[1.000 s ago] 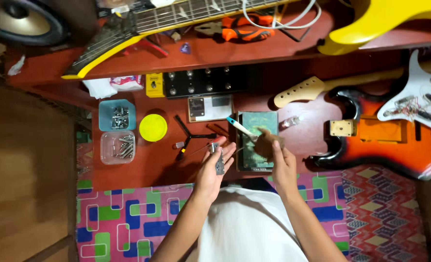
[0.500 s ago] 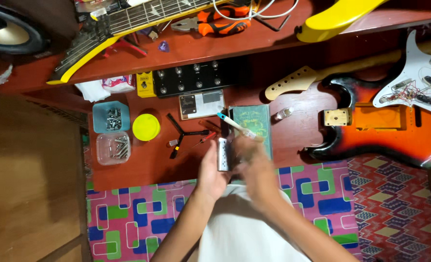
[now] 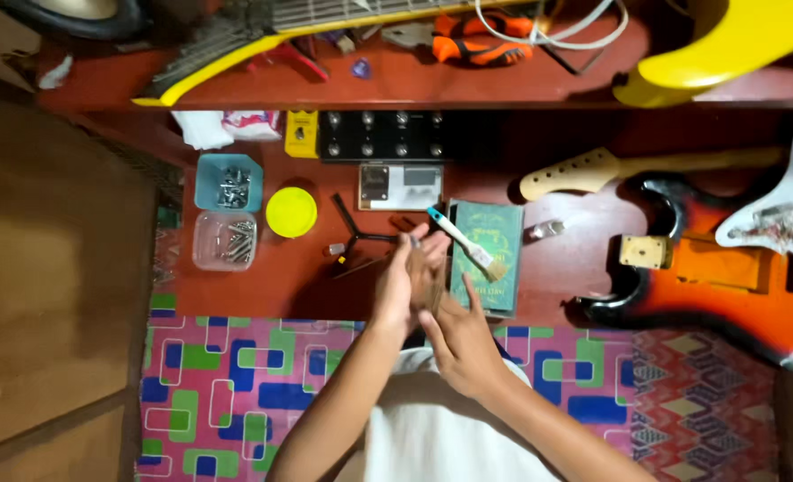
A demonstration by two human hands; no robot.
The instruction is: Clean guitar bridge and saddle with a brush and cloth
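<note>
Two hands meet over red desk (image 3: pixel 262 286): left hand (image 3: pixel 407 284) and right hand (image 3: pixel 459 344) grasping small blurred part, beside green book (image 3: pixel 486 241) carrying brush (image 3: pixel 463 243).

Warm, dim light (hands motion-blurred), shadowed edges.

We are seeing our own body from above: we are wearing a plain white top (image 3: pixel 432 428), filling the lower middle of the view. Both forearms are showing bare, with no sleeves reaching them. Our left hand (image 3: pixel 405 281) and right hand (image 3: pixel 463 344) are wearing no gloves, rings, or watch.
</note>
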